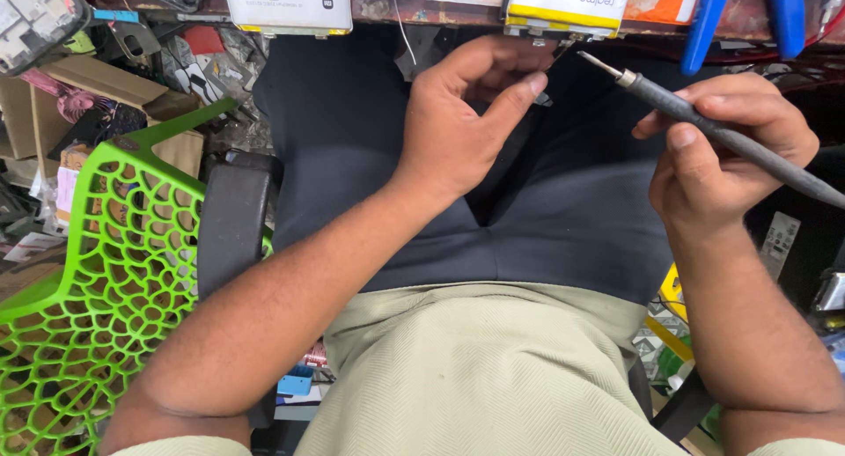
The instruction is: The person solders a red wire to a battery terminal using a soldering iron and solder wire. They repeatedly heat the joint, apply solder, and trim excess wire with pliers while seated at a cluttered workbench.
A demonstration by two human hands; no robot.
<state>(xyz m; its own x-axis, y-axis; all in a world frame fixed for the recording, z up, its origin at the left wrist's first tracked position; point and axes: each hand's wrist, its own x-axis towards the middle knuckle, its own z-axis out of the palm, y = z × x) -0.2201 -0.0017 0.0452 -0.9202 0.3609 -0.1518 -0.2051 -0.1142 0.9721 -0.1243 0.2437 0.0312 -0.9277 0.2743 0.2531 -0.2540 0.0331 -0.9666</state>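
Head camera looks down on a soldering iron, its slim dark-grey handle ending in a thin metal tip pointing far-left. Right hand is clamped around it at right, over the lap; left hand has thumb and fingers curled close, pinching something too small to tell.

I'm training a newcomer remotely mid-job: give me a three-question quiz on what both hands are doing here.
1. True or false: the right hand holds a grey soldering iron.
2. The iron's tip points toward: A) the green chair B) the left hand C) the person's shirt
3. What large thing stands beside the person's left arm?

Key: 1 true. 2 B. 3 the green chair, a lattice plastic one.
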